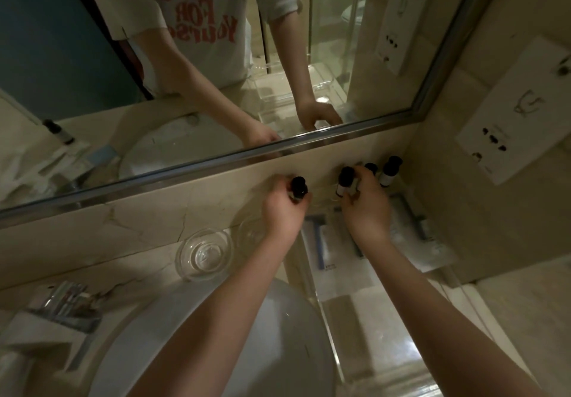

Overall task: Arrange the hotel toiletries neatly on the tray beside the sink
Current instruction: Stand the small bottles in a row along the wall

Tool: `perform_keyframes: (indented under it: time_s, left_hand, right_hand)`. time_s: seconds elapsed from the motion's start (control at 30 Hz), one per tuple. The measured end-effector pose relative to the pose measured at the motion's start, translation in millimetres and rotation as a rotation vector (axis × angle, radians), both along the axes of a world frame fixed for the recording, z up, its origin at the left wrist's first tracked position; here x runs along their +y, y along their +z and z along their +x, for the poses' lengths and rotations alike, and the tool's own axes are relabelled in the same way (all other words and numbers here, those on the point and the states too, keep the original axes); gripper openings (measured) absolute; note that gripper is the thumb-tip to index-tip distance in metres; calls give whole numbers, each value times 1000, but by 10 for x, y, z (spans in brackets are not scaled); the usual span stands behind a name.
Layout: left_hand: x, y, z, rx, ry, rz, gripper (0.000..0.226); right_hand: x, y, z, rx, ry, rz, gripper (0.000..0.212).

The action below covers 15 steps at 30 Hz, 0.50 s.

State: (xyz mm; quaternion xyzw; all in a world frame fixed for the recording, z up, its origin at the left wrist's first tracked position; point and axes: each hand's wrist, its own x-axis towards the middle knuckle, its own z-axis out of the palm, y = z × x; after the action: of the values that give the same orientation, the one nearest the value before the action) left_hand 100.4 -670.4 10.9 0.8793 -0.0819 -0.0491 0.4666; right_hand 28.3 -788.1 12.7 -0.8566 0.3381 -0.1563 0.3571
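Rightward of the left grip [282, 211] lies the bottle row, and the coming move probably turns on that relation. The left grip curls round a small black-capped bottle [298, 190]. It holds the bottle upright, long axis vertical and cap clear above the fingers, close to the backsplash and left of the clear tray [326, 319].

The right grip [367, 208] is the nearer of the two to the row. It pinches a second black-capped bottle [344, 185] between thumb and fingertips, also upright, with the white label facing the camera. Whether this bottle's base touches the tray floor cannot be told.

Just beyond and right of the right grip stand a third bottle [370, 168] and a fourth bottle [390, 171]. Both are upright and stand near each other at the far end of the tray. Flat blue-striped sachets [321, 242] lie in the tray below both wrists. A glass dish [204, 254] rests on the surface [129, 276], nearer the camera and left of the left grip.

Judged from this layout, the left-held bottle must travel rightward and stay vertical to join the row without tipping its neighbours.
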Motion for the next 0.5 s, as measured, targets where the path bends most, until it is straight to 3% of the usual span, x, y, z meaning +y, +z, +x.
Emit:
perform_keyframes:
  time_s: [0.5]
  left_hand:
    - [-74, -115, -30, -3, 10, 24, 39]
  right_hand:
    - [-54, 99, -118, 3, 45, 90, 40]
